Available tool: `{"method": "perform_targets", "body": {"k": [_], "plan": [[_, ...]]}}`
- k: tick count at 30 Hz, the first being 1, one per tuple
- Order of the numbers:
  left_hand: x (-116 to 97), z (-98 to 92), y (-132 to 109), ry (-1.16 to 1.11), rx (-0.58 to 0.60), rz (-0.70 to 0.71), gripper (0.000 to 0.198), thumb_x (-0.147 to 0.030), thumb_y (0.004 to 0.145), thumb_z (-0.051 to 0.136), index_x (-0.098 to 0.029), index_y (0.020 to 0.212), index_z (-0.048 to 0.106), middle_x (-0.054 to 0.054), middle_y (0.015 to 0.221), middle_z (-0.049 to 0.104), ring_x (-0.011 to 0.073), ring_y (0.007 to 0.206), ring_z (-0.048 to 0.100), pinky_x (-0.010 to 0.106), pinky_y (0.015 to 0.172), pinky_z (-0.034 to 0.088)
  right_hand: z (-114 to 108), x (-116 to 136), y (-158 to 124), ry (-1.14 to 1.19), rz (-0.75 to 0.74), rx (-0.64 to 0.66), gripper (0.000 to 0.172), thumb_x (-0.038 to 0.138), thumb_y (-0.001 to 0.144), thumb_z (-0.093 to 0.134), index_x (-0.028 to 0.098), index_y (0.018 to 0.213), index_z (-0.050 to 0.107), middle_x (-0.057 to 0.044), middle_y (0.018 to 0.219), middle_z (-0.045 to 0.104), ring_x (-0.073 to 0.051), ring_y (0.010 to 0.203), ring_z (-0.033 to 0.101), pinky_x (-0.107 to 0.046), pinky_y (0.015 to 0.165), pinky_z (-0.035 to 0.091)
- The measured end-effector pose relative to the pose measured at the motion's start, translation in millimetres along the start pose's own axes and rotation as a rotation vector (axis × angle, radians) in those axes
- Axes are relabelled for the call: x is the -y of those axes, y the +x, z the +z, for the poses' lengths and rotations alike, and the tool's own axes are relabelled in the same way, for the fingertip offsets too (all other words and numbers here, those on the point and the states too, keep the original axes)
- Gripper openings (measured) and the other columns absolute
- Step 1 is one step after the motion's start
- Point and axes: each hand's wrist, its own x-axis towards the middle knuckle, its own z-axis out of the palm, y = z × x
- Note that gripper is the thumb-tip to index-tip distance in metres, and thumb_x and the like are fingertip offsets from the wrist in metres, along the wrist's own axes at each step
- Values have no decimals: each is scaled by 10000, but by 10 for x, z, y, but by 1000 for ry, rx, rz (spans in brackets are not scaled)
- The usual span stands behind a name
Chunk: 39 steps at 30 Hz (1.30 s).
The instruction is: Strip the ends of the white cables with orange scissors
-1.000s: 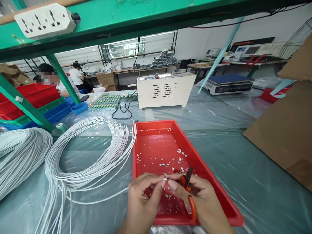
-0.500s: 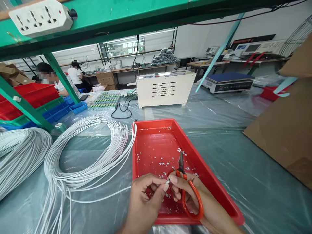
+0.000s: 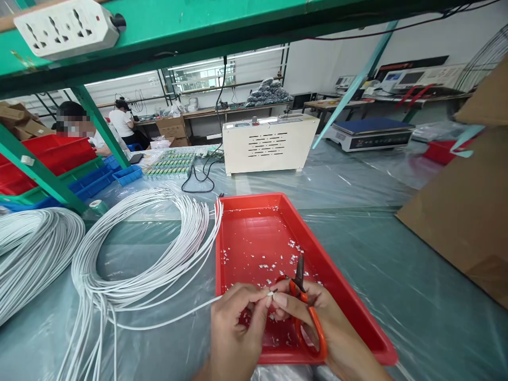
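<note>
My left hand (image 3: 238, 325) is closed, pinching a white cable (image 3: 174, 319) close to its end, over the near part of a red tray (image 3: 254, 233). Orange-handled scissors (image 3: 313, 323) hang in my right hand (image 3: 317, 312), their dark blades pointing up and away. The thumb and forefinger of that same hand meet the cable's white tip, right beside the left fingertips. Behind the left hand the cable runs back to a large coil of white cables (image 3: 190, 248). Small white scraps (image 3: 264, 259) are scattered over the tray's floor.
A second cable coil (image 3: 35, 254) lies at the far left. Beyond the tray stand a cream metal box (image 3: 270, 145) and a scale (image 3: 371, 132). Cardboard (image 3: 468, 211) leans in from the right. A green beam (image 3: 238, 21) crosses overhead. Two people sit at the back left.
Both hands have shifted slightly, the cable tip a little higher. The scissors have turned slightly, their blades now a bit lower and further right. A dark bit shows at the cable tip.
</note>
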Motion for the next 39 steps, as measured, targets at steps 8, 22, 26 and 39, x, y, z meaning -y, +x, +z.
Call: {"method": "perform_targets", "body": {"k": [8,22,26,39], "plan": [[-8,18,1,-27,20,-88,133,-122,787,557,-177,802,677,21,690,658,123,629,594,204,592,449,-5,-20,-10,106,2,30,187,239,590,811,147,682,676,-7,563,592,-129,557,513,-182,560,425],[16,20,-16,27,-44,34,144,-61,767,560,-167,790,655,7,710,658,112,650,601,194,608,463,-75,-13,-21,-295,-206,-18,138,172,640,762,190,770,720,-11,667,654,-162,616,571,-184,565,450],[59,33,-32,57,-61,136,184,-14,753,554,-159,822,644,15,740,656,109,677,605,192,628,475,-98,-44,-31,-358,-250,-34,124,154,653,734,196,768,709,8,642,637,-144,589,548,-168,535,441],[115,93,-81,240,-101,336,214,15,746,541,-132,879,620,52,765,663,123,695,615,206,644,498,24,-137,-56,-436,-409,-226,22,162,622,625,171,633,608,35,535,537,-117,472,447,-172,444,374]]}}
